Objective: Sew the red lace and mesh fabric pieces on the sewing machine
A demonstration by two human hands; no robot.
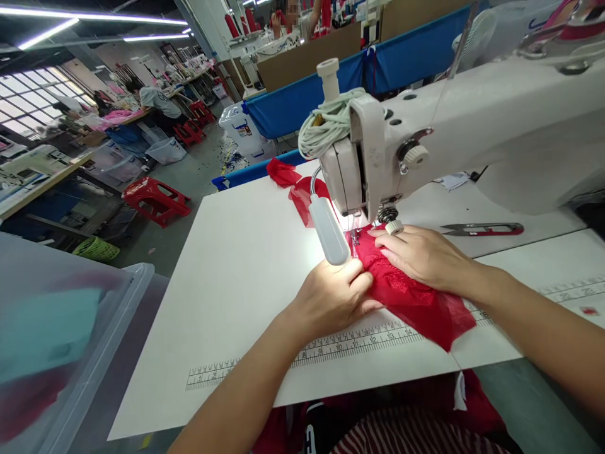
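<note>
Sheer red lace-patterned fabric [401,290] on white worktable [227,265], under metal presser foot [354,236] of white sewing machine [454,110]; left hand [338,290] closed, fingers curled, pinching fabric's left edge; right hand [420,255] flat, fingers extended, only resting on fabric; red-and-dark metal thread snips [486,226] near right hand

Sewing workshop, sewing machine [454,120], thread cones [231,26]
</note>
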